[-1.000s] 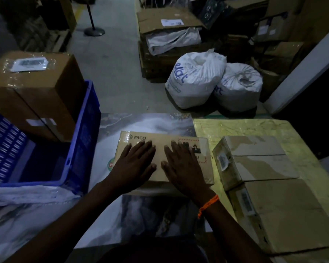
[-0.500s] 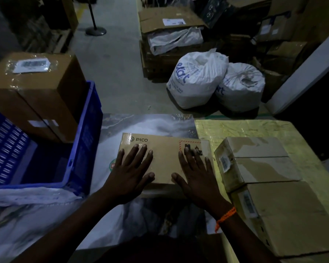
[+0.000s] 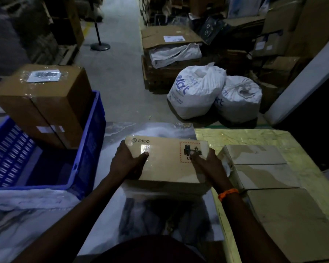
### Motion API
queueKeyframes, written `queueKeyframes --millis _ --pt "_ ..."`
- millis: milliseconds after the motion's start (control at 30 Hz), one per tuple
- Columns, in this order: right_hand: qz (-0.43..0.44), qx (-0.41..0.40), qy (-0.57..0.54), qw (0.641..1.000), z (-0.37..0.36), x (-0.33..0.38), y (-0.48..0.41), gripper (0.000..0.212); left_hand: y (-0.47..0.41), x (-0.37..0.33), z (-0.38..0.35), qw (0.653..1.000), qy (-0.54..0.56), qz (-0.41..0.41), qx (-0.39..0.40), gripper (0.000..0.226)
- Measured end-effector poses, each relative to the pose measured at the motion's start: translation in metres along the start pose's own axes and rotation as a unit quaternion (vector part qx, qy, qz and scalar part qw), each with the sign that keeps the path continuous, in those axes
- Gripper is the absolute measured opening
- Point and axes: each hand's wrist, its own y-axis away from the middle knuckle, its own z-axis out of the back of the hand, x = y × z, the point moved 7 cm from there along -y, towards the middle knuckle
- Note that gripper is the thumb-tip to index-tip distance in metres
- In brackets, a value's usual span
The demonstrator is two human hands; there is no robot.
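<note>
**On the counter [image 3: 110, 186], a PICO box [image 3: 165, 164] is gripped at both ends**

Between the two hands, near the middle of the marbled counter, the flat cardboard PICO box is held with its printed top facing up. Its left end is gripped by the left hand [image 3: 126, 164]: the thumb is laid on the top face and the fingers are curled round the edge. Its right end is gripped in the same way by the right hand [image 3: 209, 164], whose thumb is pressed on the red-framed label [image 3: 191, 151]. An orange band [image 3: 228, 193] is worn on the right wrist. Whether the box is resting on the counter or is raised just off it cannot be told.

Just to the right of the box, two plain cartons [image 3: 260, 168] are set on a yellow sheet [image 3: 254, 137], the nearer edge of the first close beside the right hand. To the left, a blue crate [image 3: 92, 130] is seen, with a taped brown carton [image 3: 44, 103] leaning in it. On the floor beyond the counter, two white sacks [image 3: 196, 92] are placed side by side.
</note>
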Motion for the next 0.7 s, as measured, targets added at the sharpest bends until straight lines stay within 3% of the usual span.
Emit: queueKeyframes --millis 67,200,333,467,700 --pt "0.023 -0.027 -0.022 0.999 0.002 0.009 -0.001 0.089 0.002 -0.003 0.003 0.999 0.034 -0.028 -0.021 0.092" --pt "0.04 -0.07 -0.069 0.994 0.009 0.017 -0.001 0.067 0.007 -0.005 0.01 0.989 0.116 -0.07 -0.06 0.107" --pt "0.021 -0.1 -0.112 0.988 0.008 0.003 0.01 0.066 0.014 0.011 0.011 0.982 0.155 -0.079 -0.08 0.09" --pt "0.015 -0.106 -0.066 0.992 -0.008 -0.02 0.031 0.09 0.024 0.045 0.004 0.987 0.137 -0.015 -0.078 0.085" --pt "-0.028 -0.084 0.007 0.996 -0.028 -0.07 0.061 0.076 0.061 0.082 -0.019 0.997 0.057 -0.021 -0.057 0.053"
